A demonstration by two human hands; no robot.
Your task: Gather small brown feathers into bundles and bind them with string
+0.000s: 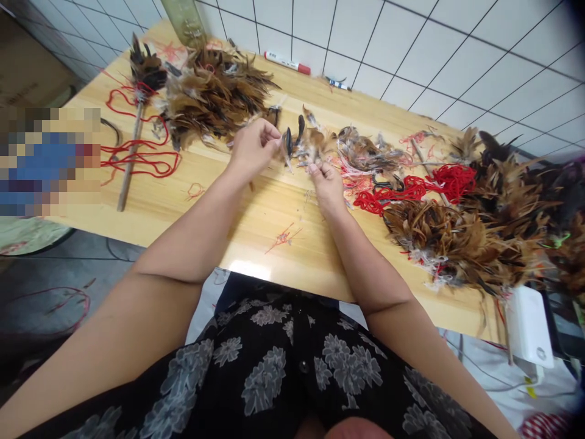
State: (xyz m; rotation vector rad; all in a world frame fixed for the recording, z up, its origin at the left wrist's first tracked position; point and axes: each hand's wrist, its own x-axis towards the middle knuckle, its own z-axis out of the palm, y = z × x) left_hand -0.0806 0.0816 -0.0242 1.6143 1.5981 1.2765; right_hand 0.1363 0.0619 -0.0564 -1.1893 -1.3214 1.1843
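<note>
My left hand (pixel 258 145) is closed in a pinch at the middle of the wooden table. Its fingertips meet the edge of a small dark feather (pixel 287 143). To the right, thumb and forefinger of my right hand (pixel 327 184) pinch the lower end of some fluffy brown feathers (pixel 320 144). Just beyond my right hand lies a loose heap of feathers (pixel 365 149) with pink and red threads. A big pile of brown feathers (pixel 217 97) rests behind my left hand.
At the left a stick (pixel 131 155) with dark feathers on top lies among red cord (pixel 155 164). Red yarn (pixel 450 182) and a larger feather mass (pixel 475 231) cover the right side. A red marker (pixel 287 63) lies by the tiled wall. A white device (pixel 530 326) sits at the right edge.
</note>
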